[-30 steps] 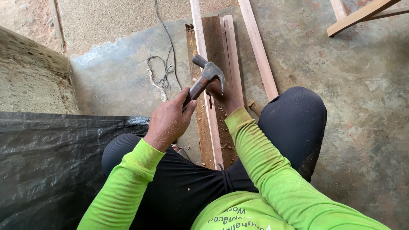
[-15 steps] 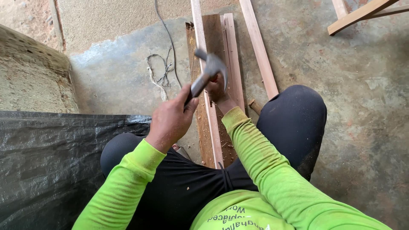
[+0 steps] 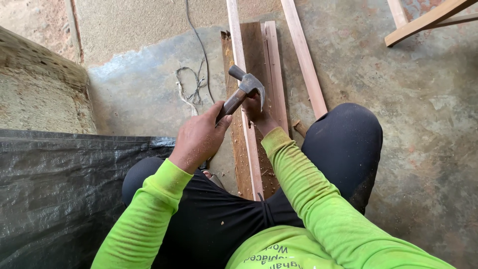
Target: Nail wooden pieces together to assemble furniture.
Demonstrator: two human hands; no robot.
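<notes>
My left hand (image 3: 199,138) sits just left of the frame's centre, fingers wrapped fully round the handle of a claw hammer (image 3: 242,89). The grip is tight, with no gap showing between fingers and handle. The hammer's steel head is above and to the right of that hand, poised over the wood with the claw curving down to the right.

My right hand (image 3: 259,110) is mostly hidden behind the hammer head. I see it resting on the dark plank (image 3: 255,55) near the centre of the frame, fingers drawn in as though pinching something small, but I cannot tell what it has hold of, or whether it holds anything.

The dark plank runs from top centre down between my knees. A pale thin strip (image 3: 247,144) lies along it, and a second pale strip (image 3: 275,69) lies on its right edge. Another light batten (image 3: 304,60) lies on the concrete floor (image 3: 423,124) just right of those, angling toward the top of the frame. Sawdust is scattered on the plank close to my lap.

A tangle of thin cord (image 3: 191,84) lies on the floor at upper centre-left. A black plastic sheet (image 3: 59,194) covers the lower left. I see no containers in view.
</notes>
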